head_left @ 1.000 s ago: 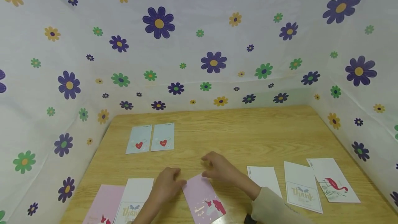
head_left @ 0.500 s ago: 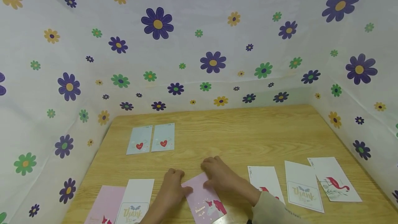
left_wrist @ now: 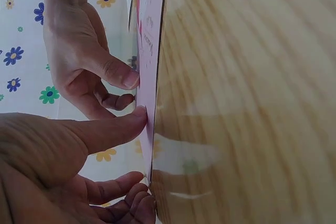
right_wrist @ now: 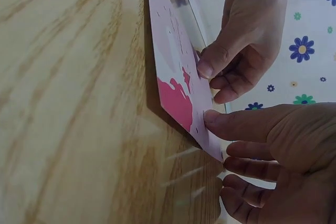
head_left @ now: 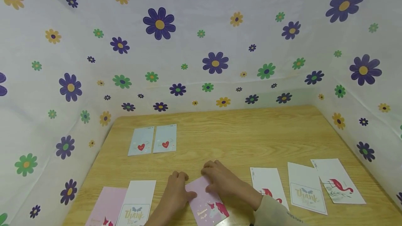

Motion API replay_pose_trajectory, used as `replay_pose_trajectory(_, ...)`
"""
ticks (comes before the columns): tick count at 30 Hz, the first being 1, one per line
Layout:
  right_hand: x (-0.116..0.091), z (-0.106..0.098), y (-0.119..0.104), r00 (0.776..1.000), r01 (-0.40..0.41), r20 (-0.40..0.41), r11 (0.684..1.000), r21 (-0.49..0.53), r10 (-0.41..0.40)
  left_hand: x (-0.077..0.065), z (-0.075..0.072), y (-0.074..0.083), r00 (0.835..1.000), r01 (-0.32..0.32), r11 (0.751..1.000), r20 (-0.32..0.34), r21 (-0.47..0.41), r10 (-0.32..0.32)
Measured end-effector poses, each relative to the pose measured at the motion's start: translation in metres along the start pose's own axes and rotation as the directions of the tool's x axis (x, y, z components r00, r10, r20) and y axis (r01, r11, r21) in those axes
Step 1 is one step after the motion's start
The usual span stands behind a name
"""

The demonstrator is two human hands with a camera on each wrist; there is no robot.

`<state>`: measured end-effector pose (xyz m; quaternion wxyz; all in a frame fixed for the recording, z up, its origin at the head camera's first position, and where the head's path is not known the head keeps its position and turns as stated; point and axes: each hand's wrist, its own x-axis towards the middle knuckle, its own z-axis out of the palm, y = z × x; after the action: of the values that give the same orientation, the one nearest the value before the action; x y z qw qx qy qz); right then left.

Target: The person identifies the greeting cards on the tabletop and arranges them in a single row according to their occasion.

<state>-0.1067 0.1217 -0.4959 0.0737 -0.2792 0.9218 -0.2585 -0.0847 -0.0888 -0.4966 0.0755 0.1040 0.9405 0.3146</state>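
Note:
A pink unicorn card (head_left: 205,201) lies at a slant near the table's front, between my two hands. My left hand (head_left: 174,193) pinches its upper left edge, thumb on the printed face and fingers at the border. On the upper right corner, my right hand (head_left: 224,182) holds it the same way. Both wrist views show the thumbs side by side on the card (right_wrist: 178,72), whose near corner stands slightly off the wood. Parts of the fingertips beneath the edge are hidden.
Left of my hands lie another pink unicorn card (head_left: 106,201) and a white thank-you card (head_left: 138,194). Two pale blue heart cards (head_left: 164,137) lie farther back. To the right are two flamingo cards (head_left: 337,180) and a thank-you card (head_left: 306,187). Flowered cloth (head_left: 201,44) surrounds the wooden table (head_left: 251,132).
Both thumbs have come down onto the pink card's face, and the fingers have drawn in around its upper edges. The card has shifted very slightly to the right.

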Motion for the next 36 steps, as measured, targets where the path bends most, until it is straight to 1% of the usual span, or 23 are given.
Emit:
replay_pose_trajectory(4,-0.0001,-0.0011,-0.0016,1.0,0.016,0.004,1.0,-0.008,-0.016,0.001,-0.0012,0.0016,1.0,-0.011,1.0,0.001,0.01,0.011)
replay_pose_trajectory(10,-0.0001,-0.0035,-0.0049,0.999,0.048,0.008,0.999,-0.013,-0.048,0.0032,-0.0008,0.0,0.999,-0.028,1.0,0.015,0.013,0.028)
replay_pose_trajectory(16,-0.0008,-0.0037,-0.0077,0.999,0.039,0.026,0.999,-0.003,-0.038,0.0031,-0.0005,-0.0007,0.999,-0.04,0.999,0.026,0.011,0.04)
replay_pose_trajectory(23,-0.0007,-0.0017,-0.0103,0.997,0.076,-0.001,0.997,-0.014,-0.076,0.0019,-0.001,0.0007,0.999,-0.033,0.999,0.02,0.025,0.033)
replay_pose_trajectory(29,-0.0007,0.0005,-0.0089,0.997,0.072,0.002,0.997,-0.016,-0.072,0.0011,-0.0017,0.0011,1.0,-0.01,0.998,0.024,0.058,0.009)
replay_pose_trajectory(36,-0.0008,0.0024,-0.0073,0.999,0.053,-0.001,0.998,-0.025,-0.053,0.0016,-0.0018,0.0012,1.0,-0.022,0.994,0.013,0.104,0.021)
